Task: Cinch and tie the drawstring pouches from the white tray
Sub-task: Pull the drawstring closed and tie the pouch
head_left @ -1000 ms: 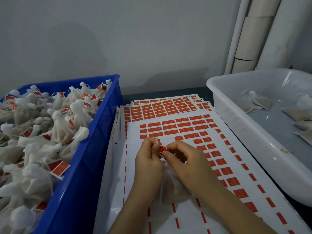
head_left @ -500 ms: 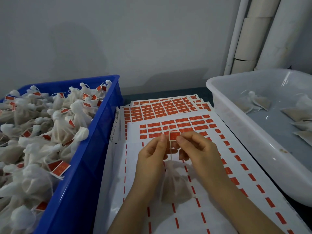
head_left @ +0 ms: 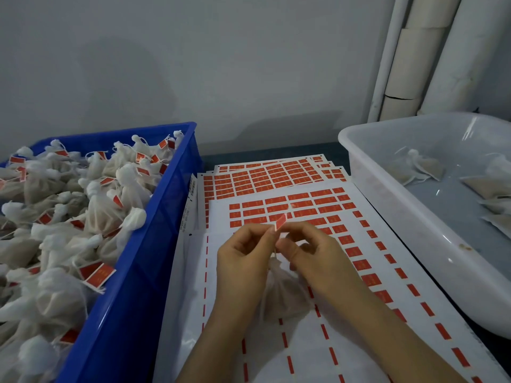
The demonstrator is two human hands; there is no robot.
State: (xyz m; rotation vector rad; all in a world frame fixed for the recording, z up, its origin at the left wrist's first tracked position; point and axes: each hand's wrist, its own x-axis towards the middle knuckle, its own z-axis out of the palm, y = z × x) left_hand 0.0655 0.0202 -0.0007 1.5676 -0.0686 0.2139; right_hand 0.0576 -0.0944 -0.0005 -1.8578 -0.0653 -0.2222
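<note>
A white mesh drawstring pouch [head_left: 282, 294] lies on the sticker sheets between my wrists, its neck pointing up toward my fingers. My left hand [head_left: 243, 261] pinches a small red label [head_left: 279, 223] on the pouch's string, the label sticking up above the fingertips. My right hand [head_left: 312, 255] pinches the string just below the label, fingers curled. The white tray [head_left: 387, 205] stands at the right and holds several flat, untied pouches [head_left: 417, 168].
A blue crate [head_left: 154, 244] at the left is heaped with tied, red-labelled pouches [head_left: 91, 205]. Sheets of red stickers [head_left: 276, 178] cover the table under my hands. White pipes [head_left: 414, 56] stand in the back right corner against the grey wall.
Both hands rose from the pouch with the label, drawing the string taut. The label has tilted and now sits at my left fingertips, while my right fingers have slid lower on the string.
</note>
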